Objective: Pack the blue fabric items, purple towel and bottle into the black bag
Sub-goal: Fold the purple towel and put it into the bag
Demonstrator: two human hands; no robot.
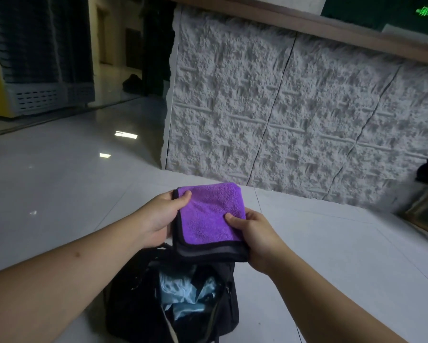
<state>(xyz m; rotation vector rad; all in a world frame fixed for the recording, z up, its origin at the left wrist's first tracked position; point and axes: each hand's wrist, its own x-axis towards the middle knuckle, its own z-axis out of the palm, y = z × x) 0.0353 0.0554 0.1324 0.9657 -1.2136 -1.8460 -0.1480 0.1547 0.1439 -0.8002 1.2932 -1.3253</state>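
Hands first: your left hand (162,216) grips the left edge of the purple towel (209,215), thumb laid over the top near its far left corner and fingers underneath. Your right hand (253,237) pinches the right edge the same way, thumb on the purple face. Between them the towel is held folded into a neat square, roughly flat, with its black binding and a grey underlayer showing along the near edge.

Directly below and just nearer to you sits the black bag (133,303) on the pale tiled floor (59,181), its mouth open upward. Light blue fabric items (180,295) already lie crumpled inside. No bottle shows anywhere in view, so you cannot tell whether it is already packed or waiting out of sight.

To do this step well, I would keep both grips firm so the fold does not spring open, bring the towel toward you until it is centred over the opening, then lower it near edge first. Lay it flat on top of the blue fabric instead of dropping it, and press it down lightly; that should leave room beside it for the bottle. Watch that the bag's floppy rim does not fold inward and catch the towel's corner.

Beyond the bag, a rough white textured wall (282,107) stands on the far right.
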